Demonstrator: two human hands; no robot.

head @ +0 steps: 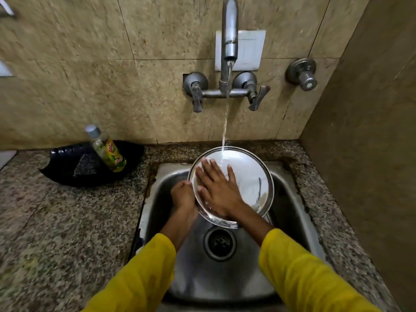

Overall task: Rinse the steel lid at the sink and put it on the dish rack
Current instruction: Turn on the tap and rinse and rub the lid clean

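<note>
The steel lid [247,174] is held tilted above the steel sink [290,199], with its far edge raised toward the wall tap [229,41] and its near edge hanging just above the drain [220,243]. A thin stream of water [225,118] is seen falling from the spout and landing on the lid's upper part. The lid's left rim is gripped by the left hand [183,194], fingers curled closed around the edge from below. The right hand [219,189] is laid flat on the lid's shiny face, fingers spread wide and nothing clasped, the palm pressed near the lower left of the disc. Both forearms are covered by yellow sleeves [299,273] and are stretched out over the sink basin. To the left of the sink, on the speckled granite counter [56,221], a black tray [67,167] is seen against the tiled wall, and a dish-soap bottle [108,152] with a green and yellow label is leaned inside it. Beyond the tap, a white switch plate [249,50] is fixed to the wall, and a separate round valve [302,74] is mounted to the right of the tap.
</note>
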